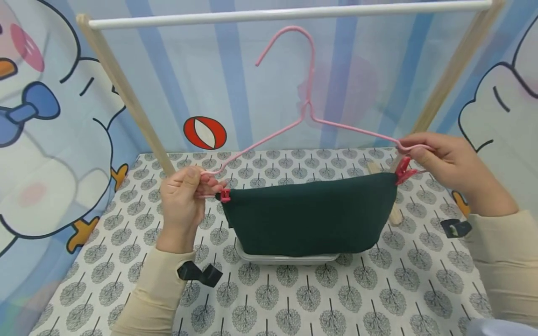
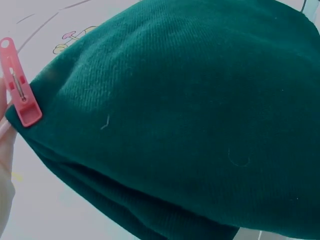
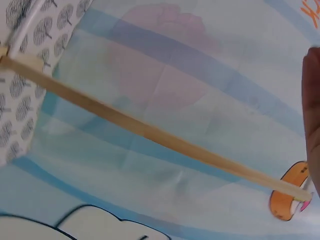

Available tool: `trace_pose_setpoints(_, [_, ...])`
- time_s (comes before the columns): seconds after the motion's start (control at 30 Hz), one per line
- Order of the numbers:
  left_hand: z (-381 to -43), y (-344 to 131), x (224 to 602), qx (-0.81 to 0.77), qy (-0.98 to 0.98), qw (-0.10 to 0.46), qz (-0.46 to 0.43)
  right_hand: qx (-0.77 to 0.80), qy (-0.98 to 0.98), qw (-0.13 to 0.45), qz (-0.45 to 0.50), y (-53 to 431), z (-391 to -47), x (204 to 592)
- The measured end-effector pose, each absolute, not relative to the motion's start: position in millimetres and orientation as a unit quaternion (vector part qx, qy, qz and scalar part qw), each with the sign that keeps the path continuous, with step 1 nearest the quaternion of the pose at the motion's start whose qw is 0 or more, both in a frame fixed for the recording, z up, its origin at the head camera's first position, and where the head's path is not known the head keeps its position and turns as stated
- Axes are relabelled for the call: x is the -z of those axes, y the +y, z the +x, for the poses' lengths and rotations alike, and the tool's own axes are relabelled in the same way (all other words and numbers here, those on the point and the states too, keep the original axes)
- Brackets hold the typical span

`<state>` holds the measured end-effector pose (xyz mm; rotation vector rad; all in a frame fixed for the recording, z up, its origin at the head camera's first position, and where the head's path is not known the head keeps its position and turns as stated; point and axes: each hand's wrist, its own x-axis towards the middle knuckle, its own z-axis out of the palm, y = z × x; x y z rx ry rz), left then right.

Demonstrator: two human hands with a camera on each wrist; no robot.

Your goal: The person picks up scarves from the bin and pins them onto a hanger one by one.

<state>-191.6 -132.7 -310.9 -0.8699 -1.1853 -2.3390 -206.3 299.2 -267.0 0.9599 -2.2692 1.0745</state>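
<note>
A pink wire hanger [image 1: 308, 88] is held up by its two lower corners, hook upward. My left hand [image 1: 182, 196] pinches the left corner, and my right hand [image 1: 449, 163] grips the right one. Dark green ribbed cloth [image 1: 311, 214] hangs folded over the hanger's lower bar. A red clothespin [image 1: 225, 195] fastens it at the left end, and another red clothespin [image 1: 404, 171] sits at the right end. Up close in the left wrist view, the left clothespin [image 2: 21, 85] bites the cloth's corner. In the right wrist view only an edge of my right hand [image 3: 312, 120] shows.
A rack with a white rail [image 1: 290, 14] on wooden posts [image 1: 126, 93] stands behind the hanger, its rail above the hook. Partly hidden under the cloth, a white tray [image 1: 290, 260] sits on the tree-patterned tablecloth [image 1: 269, 298]. A striped cartoon backdrop [image 1: 252, 93] encloses the back and sides.
</note>
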Motion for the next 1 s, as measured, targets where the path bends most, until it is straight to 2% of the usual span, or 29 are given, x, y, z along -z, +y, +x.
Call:
trace_pose_setpoints(0.07, [-191,-132,312,0.828,-0.428,0.186,-0.313,-0.46,-0.8,0.171,0.345,300,-206,272])
trace_pose_setpoints(0.13, [-191,-133,314,0.822,-0.437,0.186,-0.315,-0.503,-0.789,0.149,0.319,300,-203,277])
trace_pose_setpoints(0.27, [-195,-136,320,0.801,-0.464,0.189,-0.326,-0.564,-0.756,0.176,0.283,295,-197,284])
trace_pose_setpoints(0.57, [-217,-143,327,0.744,-0.56,0.196,-0.308,-0.596,-0.689,0.234,0.339,288,-194,291])
trace_pose_setpoints(0.7, [-224,-147,319,0.715,-0.592,0.236,-0.288,-0.617,-0.659,0.25,0.35,283,-192,290])
trace_pose_setpoints(0.8, [-230,-154,309,0.713,-0.586,0.297,-0.246,-0.63,-0.642,0.27,0.344,279,-190,287])
trace_pose_setpoints(0.93, [-239,-168,297,0.708,-0.584,0.38,-0.113,-0.643,-0.629,0.302,0.318,276,-186,282])
trace_pose_setpoints(1.0, [-244,-176,293,0.685,-0.61,0.396,-0.051,-0.649,-0.62,0.312,0.311,277,-184,280])
